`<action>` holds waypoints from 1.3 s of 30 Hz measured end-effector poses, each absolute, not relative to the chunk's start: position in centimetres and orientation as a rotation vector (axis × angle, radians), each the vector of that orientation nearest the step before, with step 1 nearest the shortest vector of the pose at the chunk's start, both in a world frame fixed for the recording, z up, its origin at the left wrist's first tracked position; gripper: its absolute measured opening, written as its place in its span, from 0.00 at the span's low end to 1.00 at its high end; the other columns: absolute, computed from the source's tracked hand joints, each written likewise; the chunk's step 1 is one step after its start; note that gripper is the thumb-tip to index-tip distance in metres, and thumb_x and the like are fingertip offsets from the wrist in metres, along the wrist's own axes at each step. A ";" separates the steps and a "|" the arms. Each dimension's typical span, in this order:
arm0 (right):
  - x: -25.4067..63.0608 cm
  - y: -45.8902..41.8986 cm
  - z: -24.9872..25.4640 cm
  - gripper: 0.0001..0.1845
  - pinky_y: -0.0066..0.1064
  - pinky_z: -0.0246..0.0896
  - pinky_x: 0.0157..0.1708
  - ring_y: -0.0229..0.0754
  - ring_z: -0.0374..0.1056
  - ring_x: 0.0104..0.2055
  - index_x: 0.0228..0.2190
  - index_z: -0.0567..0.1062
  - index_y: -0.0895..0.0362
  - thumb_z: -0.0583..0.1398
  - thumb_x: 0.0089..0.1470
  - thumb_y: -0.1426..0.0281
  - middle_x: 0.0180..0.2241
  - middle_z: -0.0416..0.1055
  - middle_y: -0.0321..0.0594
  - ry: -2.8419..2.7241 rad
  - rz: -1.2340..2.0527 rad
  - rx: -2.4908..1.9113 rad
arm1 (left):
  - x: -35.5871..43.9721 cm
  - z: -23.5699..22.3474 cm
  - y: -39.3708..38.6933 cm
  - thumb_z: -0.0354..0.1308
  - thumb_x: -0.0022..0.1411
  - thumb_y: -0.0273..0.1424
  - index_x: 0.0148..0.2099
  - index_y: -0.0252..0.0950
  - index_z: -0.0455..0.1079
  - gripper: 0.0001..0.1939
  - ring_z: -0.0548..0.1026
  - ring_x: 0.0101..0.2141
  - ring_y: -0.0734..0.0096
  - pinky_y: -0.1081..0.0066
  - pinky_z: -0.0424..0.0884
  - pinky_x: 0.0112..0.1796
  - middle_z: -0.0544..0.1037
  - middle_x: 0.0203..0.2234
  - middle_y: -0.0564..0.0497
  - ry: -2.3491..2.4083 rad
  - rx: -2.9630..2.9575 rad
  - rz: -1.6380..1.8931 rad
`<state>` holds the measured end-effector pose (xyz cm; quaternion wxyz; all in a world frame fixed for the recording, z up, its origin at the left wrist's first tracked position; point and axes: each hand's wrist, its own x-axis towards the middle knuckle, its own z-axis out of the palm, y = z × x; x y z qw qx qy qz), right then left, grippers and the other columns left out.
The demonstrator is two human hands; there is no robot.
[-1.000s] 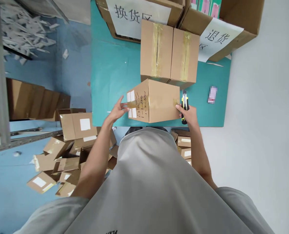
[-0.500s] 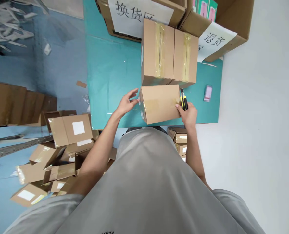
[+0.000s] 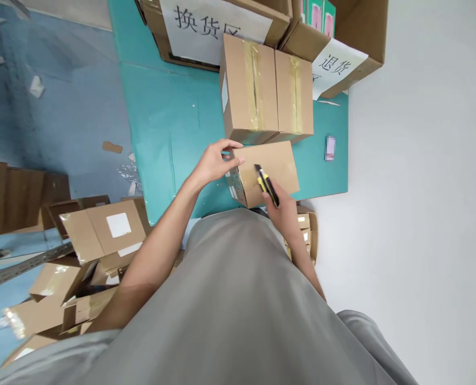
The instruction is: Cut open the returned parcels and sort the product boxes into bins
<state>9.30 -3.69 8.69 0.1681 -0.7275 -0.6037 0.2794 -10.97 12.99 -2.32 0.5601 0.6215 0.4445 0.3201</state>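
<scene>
A small cardboard box (image 3: 278, 159) lies on the teal-covered table (image 3: 169, 117), close to my body. My left hand (image 3: 213, 166) grips its left end, with the thumb on the top face and a finger along the far edge. My right hand (image 3: 284, 210) is closed around a yellow and black box cutter (image 3: 267, 185). The cutter is held above the box's top, its tip pointing away from me and to the left. Clear tape shows on the left end of the box. Whether the tip touches the cardboard, I cannot tell.
Two taped cartons (image 3: 249, 88) stand just behind the box. Larger open boxes with paper signs (image 3: 216, 29) line the back, one holding green and pink packs. A small blurred item (image 3: 330, 147) lies at right. Discarded boxes (image 3: 105, 224) pile up on the floor at left.
My right hand has brought the cutter from the box's right end leftward over its top. My left hand, earlier apart with spread fingers, has taken hold of the left end. The view has shifted.
</scene>
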 end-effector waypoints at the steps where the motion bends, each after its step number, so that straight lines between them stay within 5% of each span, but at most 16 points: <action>1: 8.2 -3.8 9.0 0.29 0.45 0.75 0.66 0.53 0.77 0.68 0.72 0.72 0.55 0.54 0.78 0.60 0.67 0.79 0.50 -1.760 0.825 -2.055 | -10.9 -2.3 13.0 0.71 0.61 0.41 0.57 0.39 0.82 0.23 0.82 0.55 0.53 0.54 0.82 0.56 0.84 0.56 0.44 1.049 1.467 0.754; 13: 2.4 -2.7 11.0 0.29 0.41 0.77 0.59 0.54 0.81 0.60 0.75 0.68 0.59 0.52 0.78 0.70 0.62 0.81 0.55 -1.883 0.767 -2.421 | -10.4 -2.8 12.9 0.70 0.59 0.38 0.56 0.39 0.82 0.22 0.82 0.52 0.54 0.56 0.82 0.53 0.84 0.52 0.45 1.027 1.415 0.806; 19: -1.2 -2.1 13.1 0.33 0.37 0.78 0.47 0.52 0.84 0.47 0.81 0.56 0.57 0.49 0.81 0.68 0.56 0.82 0.58 -2.055 0.660 -2.845 | -10.4 -2.7 12.7 0.69 0.60 0.38 0.56 0.39 0.81 0.22 0.81 0.52 0.53 0.56 0.82 0.53 0.84 0.54 0.44 1.003 1.397 0.807; 26: -3.0 -0.6 13.6 0.38 0.34 0.79 0.46 0.50 0.84 0.47 0.83 0.48 0.56 0.49 0.78 0.75 0.53 0.82 0.56 -2.208 0.615 -2.989 | -10.2 -2.3 12.2 0.68 0.61 0.37 0.56 0.38 0.82 0.21 0.82 0.51 0.56 0.59 0.82 0.52 0.85 0.52 0.45 1.037 1.364 0.851; 39: -1.7 -2.4 13.9 0.37 0.39 0.79 0.48 0.53 0.84 0.47 0.81 0.53 0.57 0.49 0.77 0.76 0.51 0.84 0.58 -2.165 0.727 -2.897 | -9.6 -2.2 10.9 0.66 0.65 0.35 0.58 0.41 0.82 0.20 0.82 0.54 0.55 0.56 0.80 0.60 0.84 0.54 0.47 1.149 1.378 0.860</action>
